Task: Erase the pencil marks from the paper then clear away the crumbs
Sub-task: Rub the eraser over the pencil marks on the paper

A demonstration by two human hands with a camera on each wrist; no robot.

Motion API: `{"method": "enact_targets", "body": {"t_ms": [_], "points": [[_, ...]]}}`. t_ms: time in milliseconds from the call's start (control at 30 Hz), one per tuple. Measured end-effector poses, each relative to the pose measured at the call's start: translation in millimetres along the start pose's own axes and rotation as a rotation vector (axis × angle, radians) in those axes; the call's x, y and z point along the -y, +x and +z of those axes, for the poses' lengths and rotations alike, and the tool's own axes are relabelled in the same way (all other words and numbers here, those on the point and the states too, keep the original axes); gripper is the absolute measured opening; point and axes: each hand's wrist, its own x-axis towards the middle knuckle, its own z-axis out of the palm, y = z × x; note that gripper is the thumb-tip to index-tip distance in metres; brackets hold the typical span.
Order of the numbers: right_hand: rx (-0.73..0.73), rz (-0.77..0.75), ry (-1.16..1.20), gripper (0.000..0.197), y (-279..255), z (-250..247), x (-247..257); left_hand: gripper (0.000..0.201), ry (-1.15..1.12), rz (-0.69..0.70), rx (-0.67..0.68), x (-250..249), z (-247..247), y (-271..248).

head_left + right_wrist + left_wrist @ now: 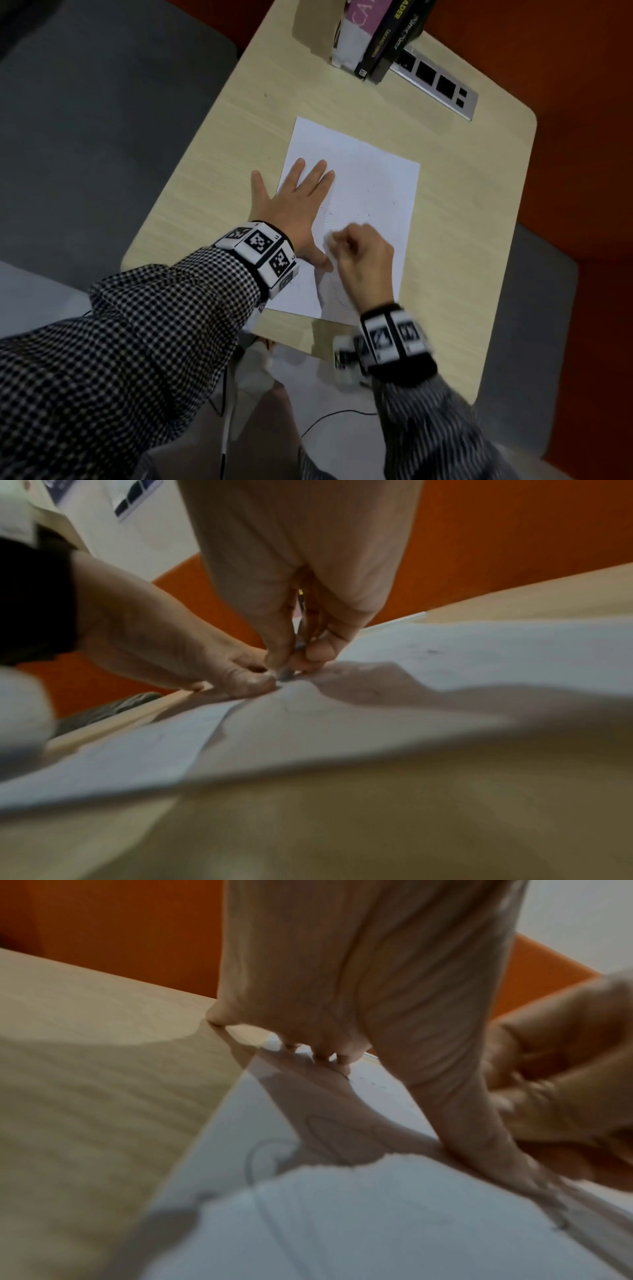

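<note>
- Right hand (363, 260) pinches a small white eraser (329, 240) against the paper (373, 185), beside the left thumb.
- Left hand (291, 209) lies flat, fingers spread, straddling the sheet's left edge.
- Dark crumbs (368, 215) speck the smooth white sheet; bare pale wood-grain desk (455, 212) rings it.

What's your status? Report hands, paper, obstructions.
Left hand flat, pinning paper. Right hand pinching eraser, tip on sheet. Pencil marks remain; crumbs scattered. Nothing in the way.
</note>
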Motion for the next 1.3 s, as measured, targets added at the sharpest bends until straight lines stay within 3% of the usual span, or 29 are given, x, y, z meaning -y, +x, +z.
{"method": "enact_targets", "body": {"t_ms": [67, 233, 433, 600, 767, 933, 1133, 1300], "points": [[0.008, 0.045, 0.052, 0.011, -12, -4, -5, 0.146, 0.007, 0.0, -0.001, 0, 0, 0], [-0.05, 0.012, 0.041, 0.006, 48, -4, 2, 0.147, -0.009, -0.003, 0.007, -1, -1, -1], [-0.029, 0.057, 0.057, 0.009, 0, -5, -4, 0.146, 0.002, -0.011, 0.014, -2, -3, -1], [-0.017, 0.042, 0.067, 0.005, 55, -7, 3, 0.146, -0.017, -0.011, 0.015, -2, -3, -2], [-0.03, 0.071, 0.051, 0.011, -2, -8, -5, 0.145, -0.011, -0.011, 0.018, -3, -2, -1], [-0.032, 0.017, 0.023, 0.011, 53, -6, 6, 0.146, -0.003, -0.011, 0.017, -4, -2, -1], [-0.039, 0.045, 0.034, 0.012, 6, -6, -3, 0.147, 0.011, -0.016, 0.019, -3, -2, 0], [-0.047, -0.002, -0.108, 0.01, 50, -6, 8, 0.147, -0.004, -0.012, 0.011, -3, -2, 1]]}}
